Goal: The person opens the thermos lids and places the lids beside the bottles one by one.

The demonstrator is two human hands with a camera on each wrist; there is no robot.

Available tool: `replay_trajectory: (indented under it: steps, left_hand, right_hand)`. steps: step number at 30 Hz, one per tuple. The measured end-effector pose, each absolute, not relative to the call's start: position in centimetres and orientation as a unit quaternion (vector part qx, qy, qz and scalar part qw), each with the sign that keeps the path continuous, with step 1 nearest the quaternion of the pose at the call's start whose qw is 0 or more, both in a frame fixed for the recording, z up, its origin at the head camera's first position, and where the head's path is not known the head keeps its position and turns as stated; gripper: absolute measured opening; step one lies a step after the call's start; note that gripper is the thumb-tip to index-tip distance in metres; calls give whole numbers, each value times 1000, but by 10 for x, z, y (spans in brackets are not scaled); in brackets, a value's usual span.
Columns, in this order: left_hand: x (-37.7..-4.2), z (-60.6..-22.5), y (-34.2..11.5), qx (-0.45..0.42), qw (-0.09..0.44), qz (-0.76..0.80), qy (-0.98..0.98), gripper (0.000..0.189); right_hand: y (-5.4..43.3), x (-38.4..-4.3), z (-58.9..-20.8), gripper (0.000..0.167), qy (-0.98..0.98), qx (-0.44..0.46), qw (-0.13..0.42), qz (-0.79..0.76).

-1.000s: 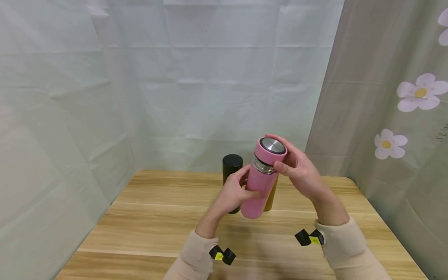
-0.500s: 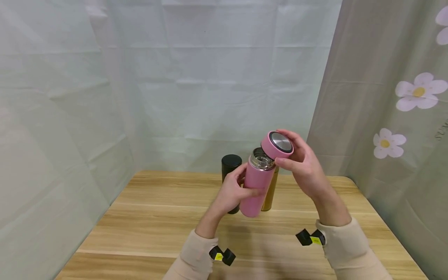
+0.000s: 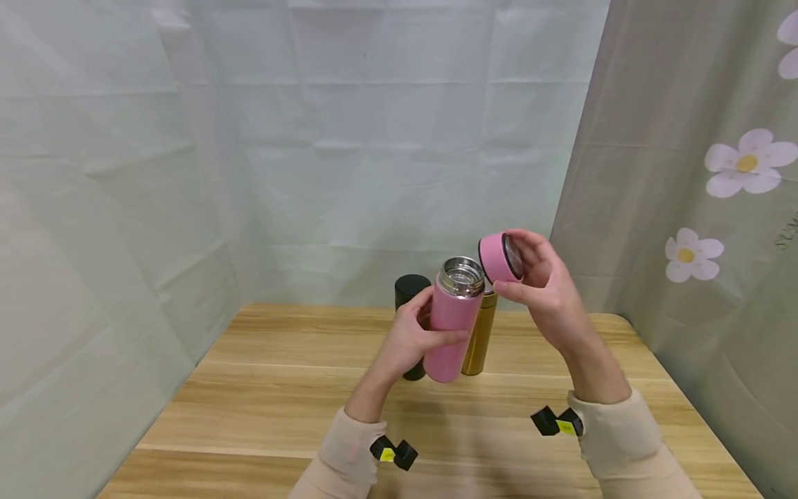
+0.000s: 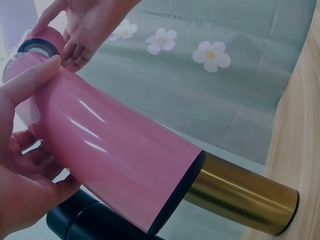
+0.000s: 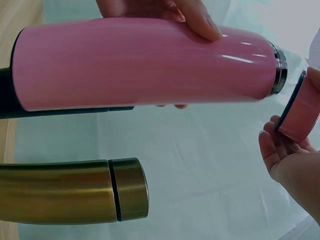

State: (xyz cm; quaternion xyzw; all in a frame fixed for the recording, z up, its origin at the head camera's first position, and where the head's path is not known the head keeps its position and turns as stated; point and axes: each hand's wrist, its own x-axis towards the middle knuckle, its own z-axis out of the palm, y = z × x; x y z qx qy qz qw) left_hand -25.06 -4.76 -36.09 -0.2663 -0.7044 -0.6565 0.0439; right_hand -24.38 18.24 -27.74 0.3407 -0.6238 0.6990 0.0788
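A pink thermos bottle [image 3: 451,329] is held above the table by my left hand [image 3: 411,339], fingers and thumb wrapped round its body. Its steel mouth [image 3: 463,276] is uncovered, and the bottle leans a little to the right. My right hand [image 3: 542,291] pinches the pink lid [image 3: 497,257], which is turned on its side just right of the mouth. In the right wrist view a gap separates the lid [image 5: 301,107] from the bottle's neck [image 5: 280,68].
Behind the pink bottle, a black thermos [image 3: 411,287] and a gold thermos [image 3: 479,336] stand on the wooden table [image 3: 280,388]. Both are partly hidden. Pale curtains [image 3: 374,138] enclose the back and sides, with printed flowers on the right one.
The lid came off the bottle's mouth, moved up and right, and was turned onto its side. The pink bottle shifted slightly left, showing more of the gold thermos.
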Motion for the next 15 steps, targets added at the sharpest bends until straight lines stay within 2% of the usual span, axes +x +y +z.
replay_trajectory:
  steps: [6,11,15]
  left_hand:
    - [-249,-358,-53,-255,48,-671,-694,70]
    - [-248,-356,-56,-250,49,-677,-691,71]
    - [-247,-354,-57,-245,52,-677,-692,70]
  right_hand:
    - [184,-244,-278,73,-639,337,75,687]
    - [184,-243,-279,66,-667,326,75,665]
    - [185,-242,-279,68,-679,320,85,656]
